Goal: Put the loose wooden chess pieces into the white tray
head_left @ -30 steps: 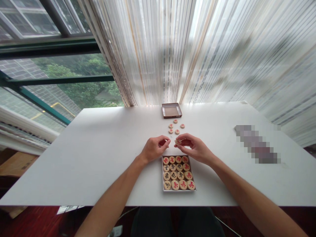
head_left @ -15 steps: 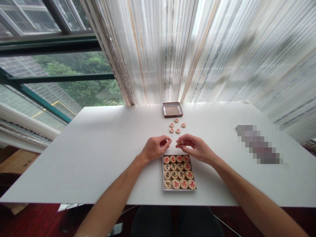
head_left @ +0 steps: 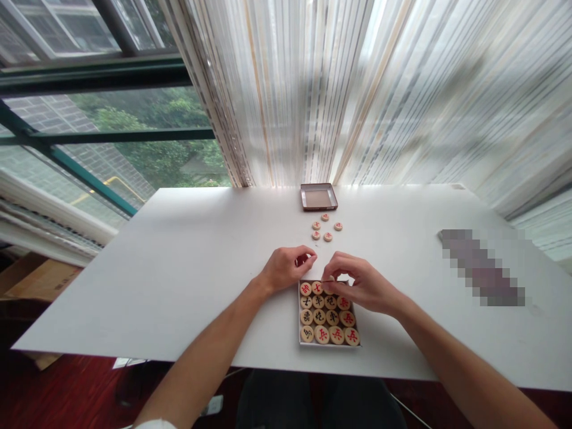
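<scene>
Beyond the table's (head_left: 179, 268) left end, an open carton (head_left: 44, 280) sits low, with a window (head_left: 152, 113) above it and a curtain (head_left: 290, 89) hanging along the far side.

Near the middle, the left hand (head_left: 286, 266) rests just beside the far left corner of the box (head_left: 330, 346), its fingers curled and the tips of thumb and forefinger together; no piece shows between them.

To that hand's right and nearer the person lies the box, filled with round pieces (head_left: 319, 316) in rows of four. Seven of those in view carry black characters and the others red; part of the back row is hidden. Farther off, past both hands, five loose pieces (head_left: 328, 236) with red characters lie in a small cluster, and behind them the lid (head_left: 319, 208) lies hollow side up near the far edge.

Over the box's far right corner comes the right hand (head_left: 361, 280), thumb and fingers clamped on one mostly covered piece (head_left: 329, 278) above the back row; whether it touches the others cannot be told.

Well apart at the right lies a pixelated object (head_left: 482, 268).
</scene>
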The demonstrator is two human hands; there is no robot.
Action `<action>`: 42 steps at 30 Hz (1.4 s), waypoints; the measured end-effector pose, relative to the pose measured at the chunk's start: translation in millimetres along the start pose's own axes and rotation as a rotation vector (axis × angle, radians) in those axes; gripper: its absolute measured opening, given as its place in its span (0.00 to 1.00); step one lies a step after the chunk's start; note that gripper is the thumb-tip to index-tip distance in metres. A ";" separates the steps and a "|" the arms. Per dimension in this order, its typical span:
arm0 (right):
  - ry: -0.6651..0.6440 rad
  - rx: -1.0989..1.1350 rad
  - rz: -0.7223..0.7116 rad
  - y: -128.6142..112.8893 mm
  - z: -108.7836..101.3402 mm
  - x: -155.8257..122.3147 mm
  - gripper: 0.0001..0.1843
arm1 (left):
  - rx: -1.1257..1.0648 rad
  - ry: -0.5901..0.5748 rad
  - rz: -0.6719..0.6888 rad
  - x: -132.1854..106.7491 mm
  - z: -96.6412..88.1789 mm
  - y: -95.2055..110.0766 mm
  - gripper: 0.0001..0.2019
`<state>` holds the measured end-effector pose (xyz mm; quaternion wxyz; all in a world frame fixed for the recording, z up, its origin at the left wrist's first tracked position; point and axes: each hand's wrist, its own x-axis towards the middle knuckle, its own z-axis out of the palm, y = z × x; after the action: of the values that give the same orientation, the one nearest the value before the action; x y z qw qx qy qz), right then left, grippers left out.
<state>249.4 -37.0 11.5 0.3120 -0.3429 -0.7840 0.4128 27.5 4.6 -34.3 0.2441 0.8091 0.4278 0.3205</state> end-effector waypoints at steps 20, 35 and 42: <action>-0.203 -0.159 -0.132 -9.2 25.4 -6.9 0.06 | -0.189 -0.153 -0.074 0.4 -4.6 5.0 0.14; -0.265 -0.385 -0.176 -12.0 16.9 -9.9 0.06 | -0.160 -0.132 -0.059 0.6 -1.8 4.5 0.16; -0.345 -0.379 -0.200 -14.3 24.8 -10.0 0.08 | -0.157 -0.138 -0.068 0.2 -2.3 4.7 0.15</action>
<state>232.0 -61.7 10.2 0.1431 -0.2408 -0.9187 0.2784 28.4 2.7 -29.5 0.3465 0.7925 0.4109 0.2881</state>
